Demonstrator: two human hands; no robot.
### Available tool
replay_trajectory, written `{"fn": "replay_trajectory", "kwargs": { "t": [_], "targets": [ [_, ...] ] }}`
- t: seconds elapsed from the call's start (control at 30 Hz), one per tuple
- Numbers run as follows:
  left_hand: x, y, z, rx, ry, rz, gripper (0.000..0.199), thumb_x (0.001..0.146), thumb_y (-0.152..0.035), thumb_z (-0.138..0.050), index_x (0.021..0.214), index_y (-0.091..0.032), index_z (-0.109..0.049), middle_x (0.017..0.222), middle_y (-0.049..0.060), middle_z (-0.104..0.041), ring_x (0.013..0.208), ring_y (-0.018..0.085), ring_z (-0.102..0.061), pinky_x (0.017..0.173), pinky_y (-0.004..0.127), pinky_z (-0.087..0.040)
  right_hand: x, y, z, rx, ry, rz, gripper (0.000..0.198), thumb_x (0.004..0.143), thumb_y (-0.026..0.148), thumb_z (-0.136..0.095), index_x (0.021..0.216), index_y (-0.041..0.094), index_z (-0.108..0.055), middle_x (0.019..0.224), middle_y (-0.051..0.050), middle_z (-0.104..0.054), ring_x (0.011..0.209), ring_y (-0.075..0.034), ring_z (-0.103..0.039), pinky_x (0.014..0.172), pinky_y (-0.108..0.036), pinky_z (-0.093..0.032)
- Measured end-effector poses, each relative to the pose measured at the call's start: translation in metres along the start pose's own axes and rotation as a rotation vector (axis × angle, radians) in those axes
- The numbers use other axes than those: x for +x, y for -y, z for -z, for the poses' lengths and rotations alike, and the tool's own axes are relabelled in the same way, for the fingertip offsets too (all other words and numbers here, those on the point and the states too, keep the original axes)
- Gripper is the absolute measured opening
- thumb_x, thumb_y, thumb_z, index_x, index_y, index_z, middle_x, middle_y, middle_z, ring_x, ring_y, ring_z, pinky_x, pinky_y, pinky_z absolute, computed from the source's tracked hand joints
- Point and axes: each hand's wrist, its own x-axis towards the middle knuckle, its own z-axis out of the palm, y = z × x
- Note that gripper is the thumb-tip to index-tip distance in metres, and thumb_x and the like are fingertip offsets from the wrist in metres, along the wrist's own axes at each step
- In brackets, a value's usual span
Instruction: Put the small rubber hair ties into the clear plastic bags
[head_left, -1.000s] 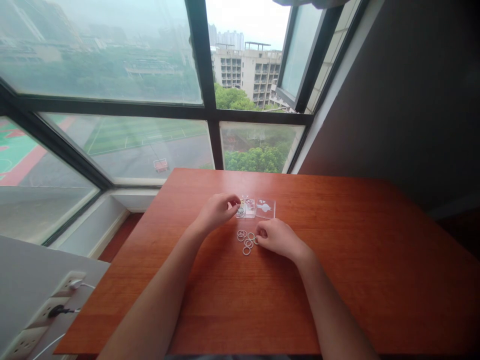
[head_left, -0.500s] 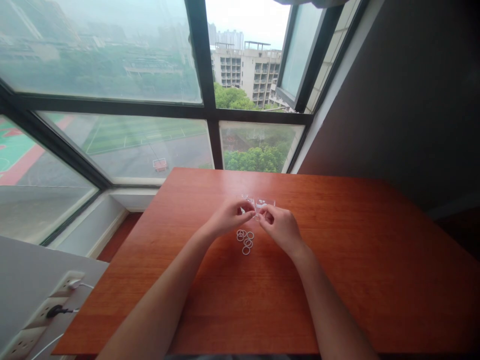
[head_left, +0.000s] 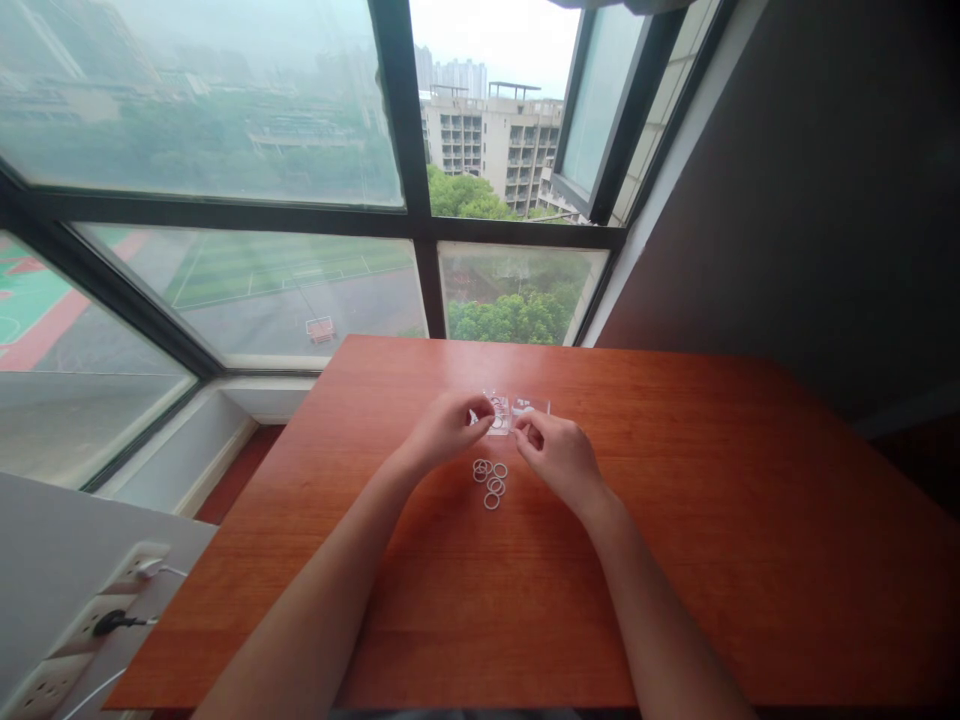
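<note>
Item: small rings (head_left: 490, 482), loose cluster mid-desk (head_left: 697, 560), just before my hands. My left hand (head_left: 444, 432) and right hand (head_left: 559, 455) pinch closed beside the clear box (head_left: 516, 410); contents too small to tell.

small clear plastic box (head_left: 510, 411) partly hidden behind fingertips | contents too small to ID | anything pinched in left hand (head_left: 446, 430) or right hand (head_left: 559, 455): can't tell | both forearms cut off at bottom edge

Both hands (head_left: 504, 445) pinch above loose rings (head_left: 490, 480) on table (head_left: 712, 520).
</note>
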Motion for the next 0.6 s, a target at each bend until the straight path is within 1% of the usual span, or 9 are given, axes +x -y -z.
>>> {"fn": "replay_trajectory", "kwargs": {
  "t": [0.17, 0.33, 0.6],
  "targets": [
    [0.000, 0.011, 0.011, 0.126, -0.053, -0.002, 0.013, 0.081, -0.022, -0.057, 0.078, -0.017, -0.069, 0.074, 0.002, -0.068, 0.061, 0.011, -0.054, 0.056, 0.020, -0.037, -0.002, 0.002, -0.001, -0.072, 0.119, 0.014, 0.011, 0.084, 0.023, -0.057, 0.086, 0.025, -0.067, 0.076, 0.001, -0.069, 0.068, -0.014, -0.059, 0.060, -0.024, -0.032],
    [-0.001, 0.014, 0.014, 0.217, -0.047, 0.015, 0.012, 0.079, -0.022, -0.057, 0.077, -0.018, -0.069, 0.077, 0.002, -0.069, 0.062, 0.012, -0.055, 0.057, 0.022, -0.037, -0.005, 0.004, -0.004, -0.099, 0.226, 0.040, 0.011, 0.085, 0.024, -0.056, 0.085, 0.025, -0.067, 0.078, 0.000, -0.070, 0.071, -0.014, -0.061, 0.058, -0.024, -0.030],
    [-0.002, 0.012, 0.013, 0.285, -0.050, 0.015, 0.013, 0.080, -0.023, -0.056, 0.080, -0.019, -0.069, 0.080, 0.003, -0.069, 0.064, 0.014, -0.055, 0.058, 0.022, -0.037, -0.007, 0.008, -0.009, -0.148, 0.299, 0.056, 0.007, 0.082, 0.025, -0.060, 0.081, 0.024, -0.066, 0.080, -0.001, -0.070, 0.071, -0.015, -0.060, 0.057, -0.025, -0.028]
  ]
}}
